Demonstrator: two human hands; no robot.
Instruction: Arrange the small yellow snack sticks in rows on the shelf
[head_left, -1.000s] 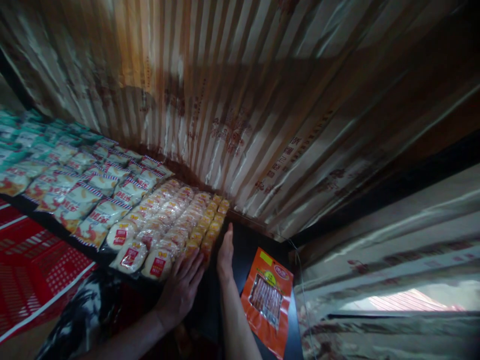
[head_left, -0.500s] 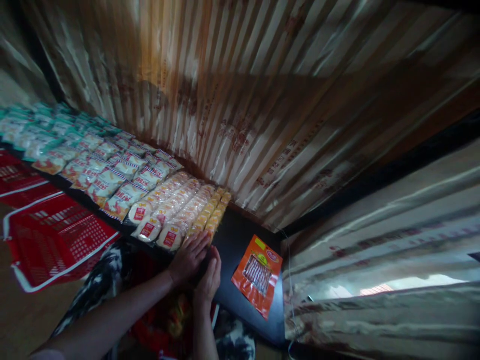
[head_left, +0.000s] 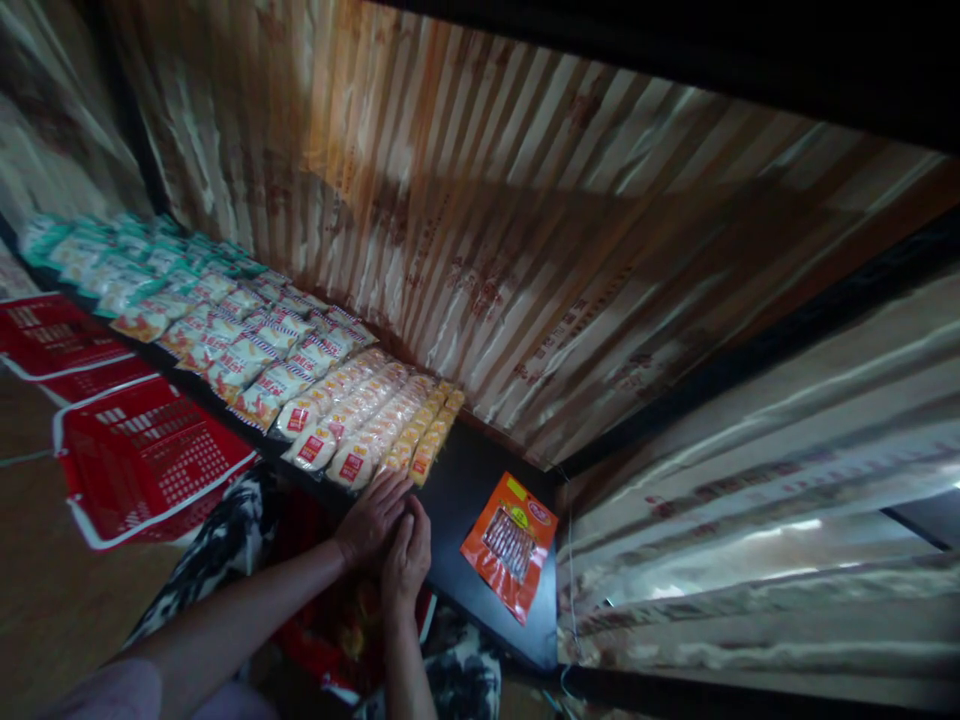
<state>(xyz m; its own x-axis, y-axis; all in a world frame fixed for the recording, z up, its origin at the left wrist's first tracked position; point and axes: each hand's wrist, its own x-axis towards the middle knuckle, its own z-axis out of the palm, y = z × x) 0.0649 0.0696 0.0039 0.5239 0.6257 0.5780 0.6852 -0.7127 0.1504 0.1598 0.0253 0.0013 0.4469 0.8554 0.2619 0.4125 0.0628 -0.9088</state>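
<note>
My left hand (head_left: 373,519) lies with fingers stretched out at the front end of the rows of yellow-wrapped snack packets (head_left: 429,445). Close beside it, my right hand (head_left: 407,556) is turned on its side, fingers long and together, palm towards the left hand. I see nothing held in either. Left of the yellow packets are rows of round, clear-wrapped snacks (head_left: 353,462) with red labels. An orange pouch (head_left: 512,545) with a window showing thin sticks lies flat on the black shelf (head_left: 457,475), right of my hands.
White snack bags (head_left: 274,390) and green snack bags (head_left: 124,275) fill the shelf's left part. Red baskets (head_left: 150,450) with white handles stand on the floor at left. Under my forearms, a dark red container (head_left: 307,640) holds something yellowish and blurred. Pleated curtains (head_left: 480,250) hang behind.
The view has shifted, so the shelf's left side and baskets appear further right. My hands have drawn slightly back from the yellow packets and stay close together.
</note>
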